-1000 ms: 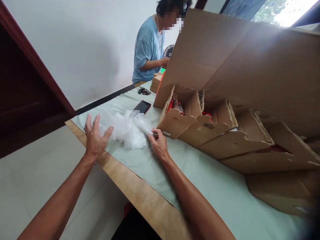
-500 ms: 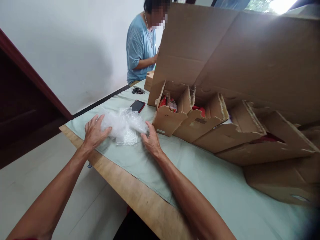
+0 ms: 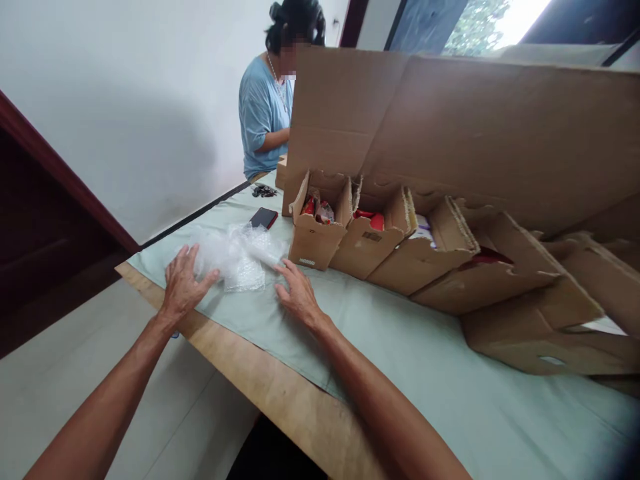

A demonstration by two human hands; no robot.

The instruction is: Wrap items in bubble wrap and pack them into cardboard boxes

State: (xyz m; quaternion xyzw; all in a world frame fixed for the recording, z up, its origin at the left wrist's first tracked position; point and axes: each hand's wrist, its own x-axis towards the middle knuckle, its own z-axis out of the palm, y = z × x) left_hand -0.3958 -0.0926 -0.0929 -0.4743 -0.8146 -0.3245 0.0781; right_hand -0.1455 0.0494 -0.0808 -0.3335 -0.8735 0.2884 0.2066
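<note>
A crumpled sheet of clear bubble wrap (image 3: 235, 253) lies on the pale green cloth (image 3: 400, 360) near the table's left corner. My left hand (image 3: 183, 283) rests flat on the cloth with its fingers spread, fingertips touching the wrap's left side. On the wrap's right side my right hand (image 3: 296, 290) lies palm down, fingers stretched out and touching the wrap's edge. Neither hand grips anything.
A row of open cardboard boxes (image 3: 370, 233) holding red packets runs along the table, with tall cardboard flaps (image 3: 475, 133) behind. A dark phone (image 3: 263, 217) and keys (image 3: 263, 191) lie beyond the wrap. A person in a blue shirt (image 3: 260, 120) works at the far end. The wooden table edge (image 3: 280, 393) is near me.
My left hand came down from a raised, spread pose onto the wrap's left side. My right hand flattened beside the wrap. The camera view shifted slightly.
</note>
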